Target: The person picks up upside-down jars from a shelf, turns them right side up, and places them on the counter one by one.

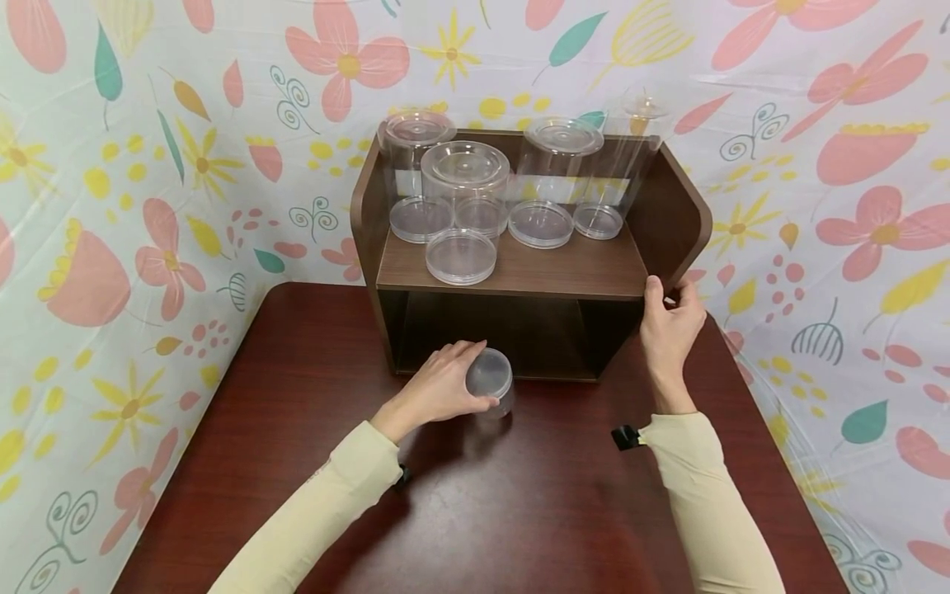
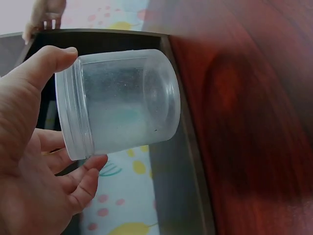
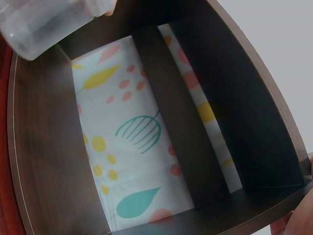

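Note:
A small clear plastic jar (image 1: 490,384) with a cloudy lid is gripped by my left hand (image 1: 443,384) in front of the shelf's lower opening. In the left wrist view, thumb and fingers clasp the jar (image 2: 122,103) round its lid end, and its base is off the tabletop. My right hand (image 1: 674,330) pinches the right front edge of the brown two-tier shelf (image 1: 579,271), at the height of the upper board. The right wrist view looks into the lower compartment (image 3: 44,122), with the jar (image 3: 41,24) at its corner; only part of the right hand (image 3: 304,215) shows.
Several clear lidded jars stand on the upper board: a front jar (image 1: 462,247), a back left jar (image 1: 419,177), a wide jar (image 1: 549,177) and a tall narrow one (image 1: 616,181). Beneath is a reddish-brown table (image 1: 519,520); a flowered cloth (image 1: 171,124) hangs behind.

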Tool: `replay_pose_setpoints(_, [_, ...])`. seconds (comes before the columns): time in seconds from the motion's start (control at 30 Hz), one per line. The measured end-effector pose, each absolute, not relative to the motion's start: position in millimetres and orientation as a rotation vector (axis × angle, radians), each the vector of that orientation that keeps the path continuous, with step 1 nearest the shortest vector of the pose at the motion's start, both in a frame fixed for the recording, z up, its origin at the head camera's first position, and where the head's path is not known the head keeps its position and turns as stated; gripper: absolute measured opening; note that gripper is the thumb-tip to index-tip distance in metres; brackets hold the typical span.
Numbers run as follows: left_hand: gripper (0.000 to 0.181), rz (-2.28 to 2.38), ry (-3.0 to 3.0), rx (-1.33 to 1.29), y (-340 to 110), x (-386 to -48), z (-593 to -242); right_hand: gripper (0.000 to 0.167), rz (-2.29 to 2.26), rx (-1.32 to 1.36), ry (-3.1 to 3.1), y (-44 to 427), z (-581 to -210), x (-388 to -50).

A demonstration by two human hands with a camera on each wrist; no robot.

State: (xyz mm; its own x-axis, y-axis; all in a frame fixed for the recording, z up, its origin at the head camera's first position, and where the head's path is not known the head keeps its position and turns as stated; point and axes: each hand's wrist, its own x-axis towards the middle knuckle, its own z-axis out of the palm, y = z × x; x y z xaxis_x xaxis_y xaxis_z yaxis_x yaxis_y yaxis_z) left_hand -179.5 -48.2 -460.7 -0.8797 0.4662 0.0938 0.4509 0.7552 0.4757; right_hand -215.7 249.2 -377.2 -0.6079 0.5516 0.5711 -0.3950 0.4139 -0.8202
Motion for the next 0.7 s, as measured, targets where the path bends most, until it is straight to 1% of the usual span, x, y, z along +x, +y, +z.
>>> replay_pose_setpoints(0.27, [0.099,0.700,2.928,0.763,-39.4,-181.4,-475.8,0.008,1.350,-0.139,-1.763,249.7,-378.7,-215.7])
replay_pose_setpoints(0.43, [0.100,0.675,2.923,0.765,-34.3,-182.6,-483.3,0.008,1.331,-0.153,-1.761,260.9,-395.4,-229.7])
replay_pose_setpoints(0.53, [0.099,0.688,2.919,0.771,-31.4,-182.7,-486.4,0.011,1.318,-0.164,-1.774,268.3,-404.3,-236.4])
replay_pose_setpoints(0.7, [0.100,0.691,2.918,0.780,-27.0,-183.1,-491.0,0.013,1.316,-0.147,-1.785,273.4,-408.5,-239.3])
